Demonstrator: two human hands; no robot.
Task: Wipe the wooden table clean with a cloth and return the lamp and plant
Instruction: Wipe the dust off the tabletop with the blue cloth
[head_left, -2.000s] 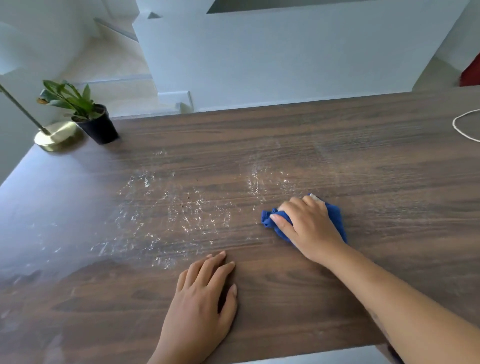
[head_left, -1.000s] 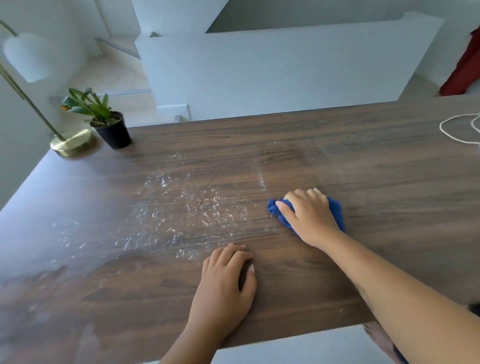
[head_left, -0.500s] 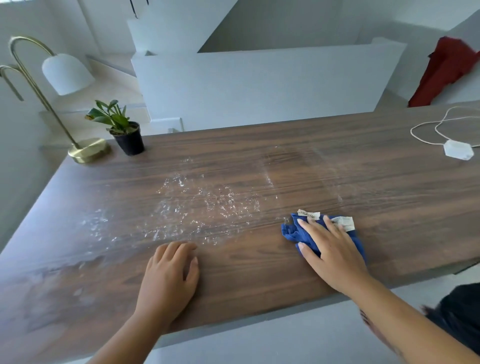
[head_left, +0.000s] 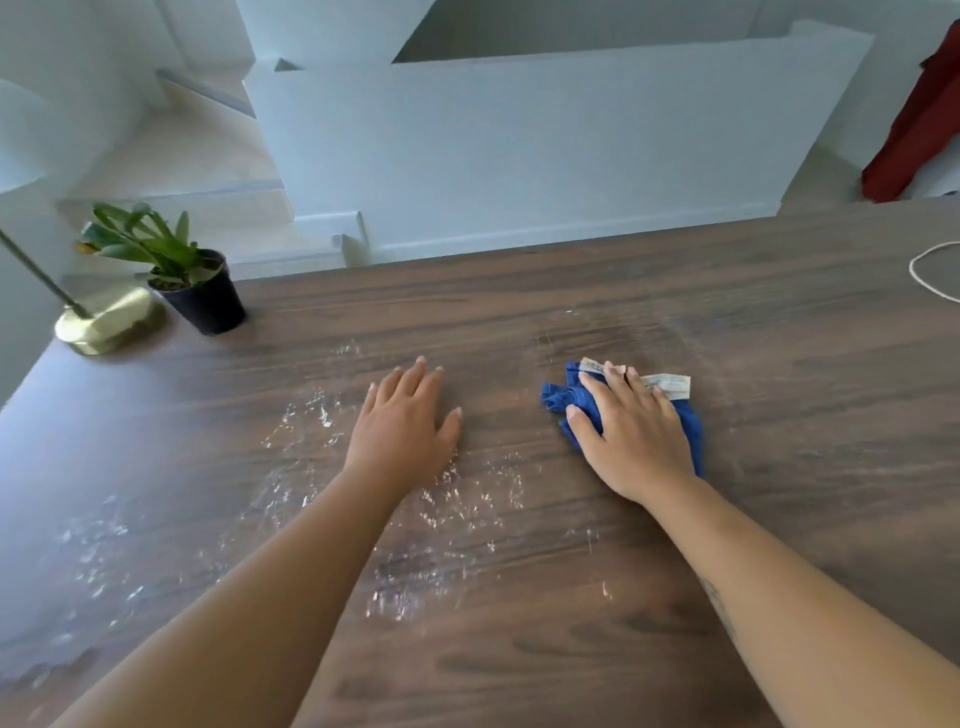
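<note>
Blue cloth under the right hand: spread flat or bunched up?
Bunched up. The blue cloth shows crumpled folds beside the right hand, which presses flat on it. Its white label sticks out beyond the hand.

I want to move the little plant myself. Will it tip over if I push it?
Probably, if pushed high up: the black pot is narrower at the bottom than the top, and the leaves lean out to one side. It looks small, so likely light. The table looks smooth, so a low push may slide it.
</note>
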